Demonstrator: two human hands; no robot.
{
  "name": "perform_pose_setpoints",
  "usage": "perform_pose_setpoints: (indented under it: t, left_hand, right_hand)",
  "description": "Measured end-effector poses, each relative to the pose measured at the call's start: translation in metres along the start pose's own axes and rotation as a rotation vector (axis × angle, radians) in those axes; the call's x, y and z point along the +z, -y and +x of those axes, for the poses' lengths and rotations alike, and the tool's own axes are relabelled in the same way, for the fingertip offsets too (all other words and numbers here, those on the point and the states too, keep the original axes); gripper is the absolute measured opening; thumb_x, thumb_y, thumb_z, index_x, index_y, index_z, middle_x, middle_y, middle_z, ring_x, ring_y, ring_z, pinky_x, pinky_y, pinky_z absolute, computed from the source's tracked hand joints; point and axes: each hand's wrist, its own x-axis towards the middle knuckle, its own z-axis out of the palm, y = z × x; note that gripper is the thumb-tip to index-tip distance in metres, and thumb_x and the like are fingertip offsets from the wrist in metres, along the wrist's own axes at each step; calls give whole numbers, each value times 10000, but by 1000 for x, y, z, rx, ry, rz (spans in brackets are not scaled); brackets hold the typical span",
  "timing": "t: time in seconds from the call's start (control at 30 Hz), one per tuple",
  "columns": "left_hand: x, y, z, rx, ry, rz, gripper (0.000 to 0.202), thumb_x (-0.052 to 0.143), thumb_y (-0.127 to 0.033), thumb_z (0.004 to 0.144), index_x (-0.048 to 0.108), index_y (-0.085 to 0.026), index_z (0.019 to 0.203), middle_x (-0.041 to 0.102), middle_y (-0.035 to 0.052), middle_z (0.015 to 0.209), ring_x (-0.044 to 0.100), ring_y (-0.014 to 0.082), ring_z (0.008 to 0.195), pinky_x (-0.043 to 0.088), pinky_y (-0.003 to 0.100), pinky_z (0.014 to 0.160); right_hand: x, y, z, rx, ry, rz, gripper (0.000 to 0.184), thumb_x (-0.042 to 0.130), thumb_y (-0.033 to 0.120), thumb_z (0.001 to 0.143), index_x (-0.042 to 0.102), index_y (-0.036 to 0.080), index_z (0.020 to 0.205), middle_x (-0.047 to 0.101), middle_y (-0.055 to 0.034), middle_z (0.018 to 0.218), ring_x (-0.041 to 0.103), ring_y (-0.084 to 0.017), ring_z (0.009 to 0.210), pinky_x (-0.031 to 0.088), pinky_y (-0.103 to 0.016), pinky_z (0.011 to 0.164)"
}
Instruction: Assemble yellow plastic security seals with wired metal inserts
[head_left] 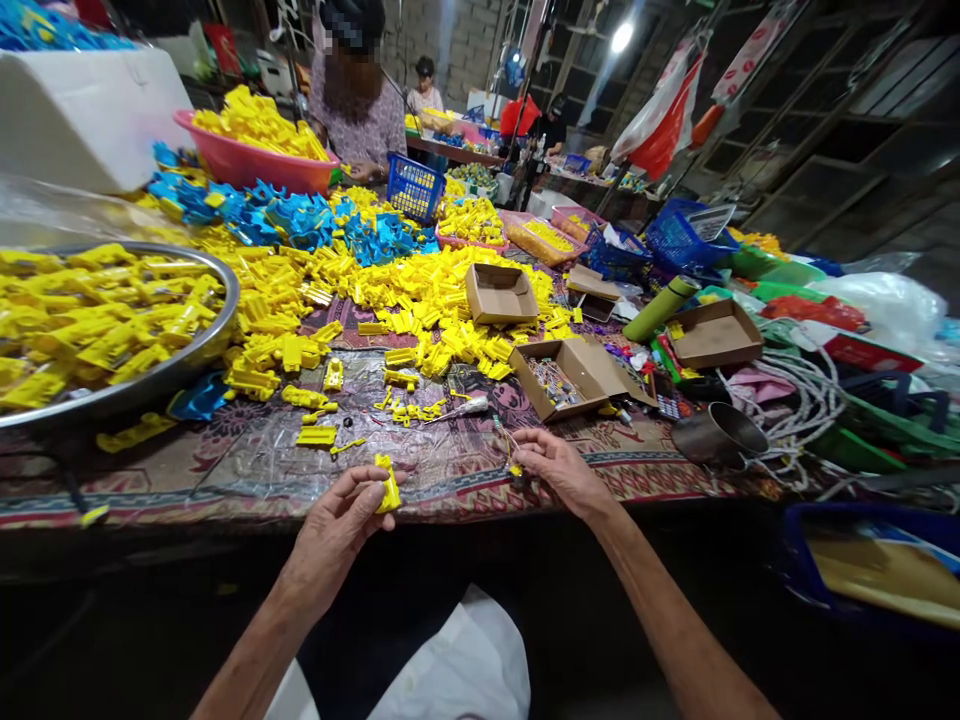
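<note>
The left hand [334,530] held a yellow plastic part [388,485] in a clenched grip; the right hand [562,470] pinched thin wires [507,443] above the cloth-covered surface [442,490]. A slackened pinch could have dropped the wires among the loose yellow parts [420,310] beyond.

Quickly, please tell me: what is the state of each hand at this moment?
Left hand: closed, holding a yellow plastic part.
Right hand: closed in a pinch, holding thin wires.

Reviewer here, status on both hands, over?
Left hand pinching yellow plastic part. Right hand holding thin wires. Loose yellow parts lying just beyond, on the patterned cloth.
</note>
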Motion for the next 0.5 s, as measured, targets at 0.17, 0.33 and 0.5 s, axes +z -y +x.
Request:
perform_pose_setpoints:
  t: [0.17, 0.33, 0.5]
  left_hand:
    - [9, -1, 1, 42, 35, 107, 251, 681, -406, 833, 662, -208, 986, 681, 62, 1056, 600, 117, 703, 516, 249, 684]
    - [25, -7, 2, 115, 66, 369, 246, 661, -415, 829, 699, -196, 933, 648, 20, 793, 570, 128, 619, 481, 256, 637]
    - [43, -8, 0, 160, 187, 516, 225, 629, -392, 846, 709, -196, 923, 605, 1, 713, 523, 132, 626, 406, 220, 569]
  right_hand:
    - [11, 4, -8, 143, 60, 510, 382, 833, 303, 689, 637, 201, 1002, 678, 15, 859, 623, -102, 746, 494, -222, 690]
    - [33, 8, -15, 143, 151, 648, 389, 839, 309, 700, 641, 203, 1018, 677, 15, 861, 627, -106, 742, 513, -229, 688]
    - [59, 14, -21, 125, 225, 720, 371, 818, 294, 733, 623, 200, 1034, 675, 8, 875, 622, -107, 746, 504, -217, 665]
